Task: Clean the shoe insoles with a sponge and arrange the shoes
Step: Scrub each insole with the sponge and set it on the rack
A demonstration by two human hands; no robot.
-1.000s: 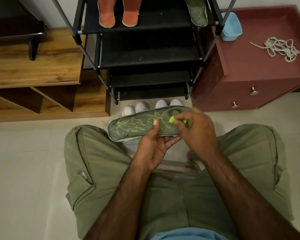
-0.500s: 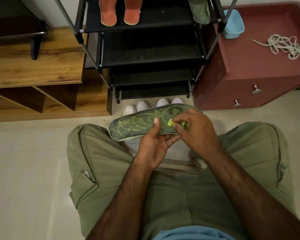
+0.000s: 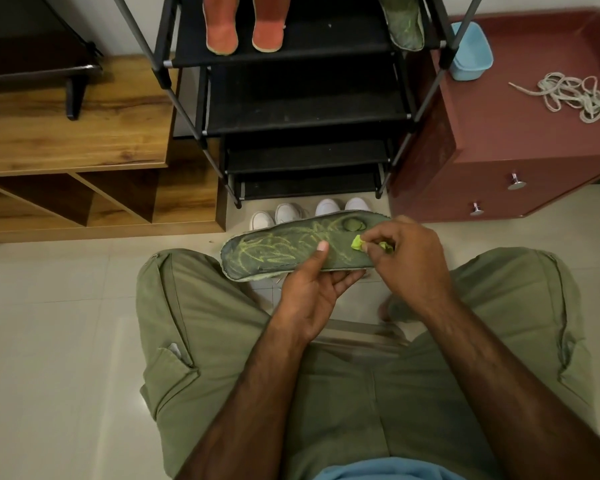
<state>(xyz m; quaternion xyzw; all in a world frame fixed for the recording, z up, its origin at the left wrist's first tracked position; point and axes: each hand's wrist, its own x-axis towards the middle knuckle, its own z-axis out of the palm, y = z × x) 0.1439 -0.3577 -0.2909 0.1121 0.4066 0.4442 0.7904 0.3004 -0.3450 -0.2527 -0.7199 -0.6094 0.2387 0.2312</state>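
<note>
A dark green insole [image 3: 278,249] with yellow-green markings lies across my lap, over the knees. My left hand [image 3: 312,289] grips it from below, thumb pressed on its top face. My right hand [image 3: 407,261] pinches a small yellow-green sponge [image 3: 357,243] against the insole's right end. White shoes [image 3: 309,213] stand on the floor behind the insole, only their toes showing. Two orange insoles [image 3: 245,24] and another green insole [image 3: 404,24] lie on the top shelf of the black shoe rack [image 3: 302,98].
A wooden shelf unit [image 3: 77,143] stands left of the rack. Right of it is a maroon cabinet [image 3: 520,147] carrying a light blue tub [image 3: 470,51] and a tangle of pale laces [image 3: 572,95]. Tiled floor [image 3: 49,341] spreads to the left.
My right hand with the sponge has slid a little to the right along the insole. The left hand keeps its hold on the insole.
</note>
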